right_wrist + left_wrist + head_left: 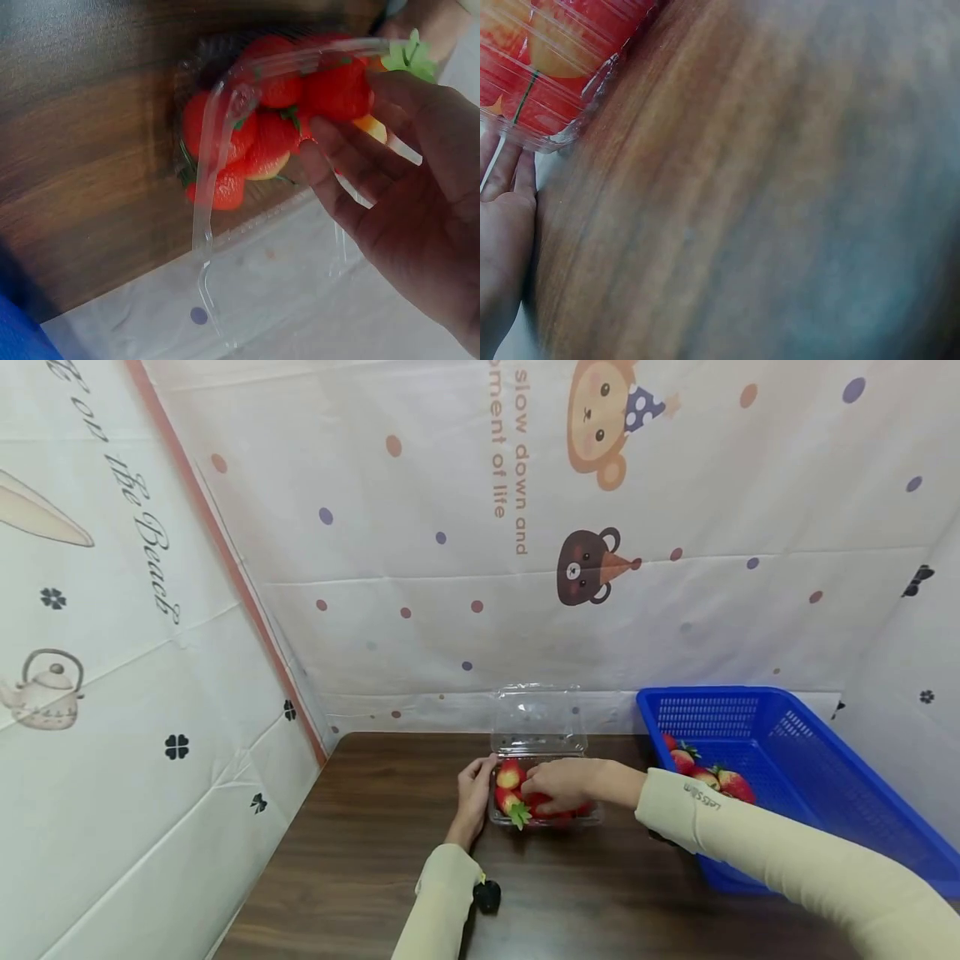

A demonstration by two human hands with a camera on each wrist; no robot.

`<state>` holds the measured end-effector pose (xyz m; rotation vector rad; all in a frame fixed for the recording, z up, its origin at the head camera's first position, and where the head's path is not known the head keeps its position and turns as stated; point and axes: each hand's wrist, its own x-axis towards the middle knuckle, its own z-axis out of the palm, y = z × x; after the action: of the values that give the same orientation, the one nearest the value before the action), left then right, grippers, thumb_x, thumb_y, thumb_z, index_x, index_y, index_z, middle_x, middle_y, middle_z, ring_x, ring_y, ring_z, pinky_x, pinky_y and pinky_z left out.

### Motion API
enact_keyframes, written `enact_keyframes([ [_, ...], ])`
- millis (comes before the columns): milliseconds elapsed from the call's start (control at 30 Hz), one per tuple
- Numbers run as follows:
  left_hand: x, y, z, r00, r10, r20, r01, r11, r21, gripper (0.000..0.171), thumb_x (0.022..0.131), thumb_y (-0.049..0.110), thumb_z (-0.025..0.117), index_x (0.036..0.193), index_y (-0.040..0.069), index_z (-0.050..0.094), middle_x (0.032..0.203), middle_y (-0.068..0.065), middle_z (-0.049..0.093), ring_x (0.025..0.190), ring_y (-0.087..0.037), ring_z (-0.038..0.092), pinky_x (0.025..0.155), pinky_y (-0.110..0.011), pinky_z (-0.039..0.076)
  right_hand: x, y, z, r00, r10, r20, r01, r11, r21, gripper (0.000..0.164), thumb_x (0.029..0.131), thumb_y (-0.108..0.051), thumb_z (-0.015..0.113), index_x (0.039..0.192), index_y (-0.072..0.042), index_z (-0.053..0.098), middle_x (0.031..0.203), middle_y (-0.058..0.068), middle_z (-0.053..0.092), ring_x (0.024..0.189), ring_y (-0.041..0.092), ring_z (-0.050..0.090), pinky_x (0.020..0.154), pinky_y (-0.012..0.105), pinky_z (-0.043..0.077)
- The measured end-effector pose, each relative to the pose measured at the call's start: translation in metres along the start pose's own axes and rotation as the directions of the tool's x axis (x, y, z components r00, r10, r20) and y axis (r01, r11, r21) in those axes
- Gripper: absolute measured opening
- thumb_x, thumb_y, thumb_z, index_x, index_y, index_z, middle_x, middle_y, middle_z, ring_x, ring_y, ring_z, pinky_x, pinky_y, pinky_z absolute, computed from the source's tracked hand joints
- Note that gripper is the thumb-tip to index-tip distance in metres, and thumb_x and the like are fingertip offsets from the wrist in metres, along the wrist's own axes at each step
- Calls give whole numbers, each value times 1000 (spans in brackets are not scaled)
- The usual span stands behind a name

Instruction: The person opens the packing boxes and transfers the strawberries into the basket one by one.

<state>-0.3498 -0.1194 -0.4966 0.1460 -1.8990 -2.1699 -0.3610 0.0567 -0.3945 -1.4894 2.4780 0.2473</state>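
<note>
In the head view, a clear rectangular plastic container (543, 822) is lying on the dark wood-grain bench (375, 827), its long axis running left to right and its transparent lid (537, 718) standing open behind. Red, pale-patched strawberries (508, 775) are filling it. The left hand (472, 789) is resting against its left end; the right hand (564, 781) is hanging over the fruit. A blue perforated plastic basket (708, 692) is sitting to the right, nearer the right hand, holding more strawberries.

In the left wrist view, the left fingers are lying straight against the container's clear wall, gripping nothing visible.

In the right wrist view, the right fingers are spreading around a large red strawberry (337, 90); whether they are pinching it, I cannot tell.
</note>
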Motion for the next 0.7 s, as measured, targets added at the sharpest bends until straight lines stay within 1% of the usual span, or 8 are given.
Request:
enact_keyframes([
  [33,0,0,1,1000,-3,-1,3,1000,-2,30,96,20,56,103,-8,67,104,-16,67,92,-10,58,84,-22,45,0,-2,2,1000,4,11,-4,1000,-12,24,89,-29,66,112,-21,63,108,-2,61,93,11,59,86,30,50],
  [167,0,-1,3,1000,-11,9,11,1000,-1,30,96,19,56,104,-8,66,102,-14,68,91,-10,58,84,-22,45,-2,-4,8,999,27,27,-25,999,-42,32,87,-29,69,117,-22,63,110,-1,61,92,10,59,84,28,51],
  [267,0,-2,3,1000,-8,10,8,1000,1,30,96,18,56,104,-9,67,99,-11,68,89,-9,57,84,-22,45,-5,-2,10,1000,8,7,-7,996,-86,34,84,-28,72,117,-22,63,110,0,61,93,12,59,83,28,52],
  [400,1,-3,5,1000,2,8,-2,1000,6,29,96,18,57,102,-8,67,98,-10,68,88,-8,57,83,-22,44,-9,1,8,999,6,-36,-11,991,-135,38,80,-30,76,114,-21,61,109,2,60,91,12,59,82,28,52],
  [467,1,-4,5,1000,6,11,-6,1000,11,29,96,19,57,102,-8,67,99,-12,68,88,-9,57,84,-23,44,-13,5,4,998,29,-52,-35,992,-118,39,79,-31,76,113,-20,60,111,3,59,90,13,60,81,29,52],
  [567,2,-5,6,1000,15,13,-15,1000,16,29,96,19,57,102,-8,67,101,-15,68,89,-9,57,85,-24,44,-23,17,-3,995,45,-93,-51,997,-63,38,78,-26,77,111,-18,59,111,3,58,90,14,60,79,30,53],
  [633,2,-5,6,1000,20,11,-20,1000,15,29,96,18,57,102,-8,67,102,-17,68,90,-9,57,86,-24,44,-33,29,-10,989,57,-138,-61,998,-26,38,77,-21,78,110,-15,59,109,3,58,90,16,60,78,30,53],
  [700,1,-6,7,1000,21,6,-21,1000,13,29,95,18,57,102,-8,67,102,-17,68,91,-10,58,86,-24,44,-45,44,-17,977,55,-205,-58,998,-10,37,76,-18,78,108,-13,59,104,3,59,89,17,60,77,31,53],
])
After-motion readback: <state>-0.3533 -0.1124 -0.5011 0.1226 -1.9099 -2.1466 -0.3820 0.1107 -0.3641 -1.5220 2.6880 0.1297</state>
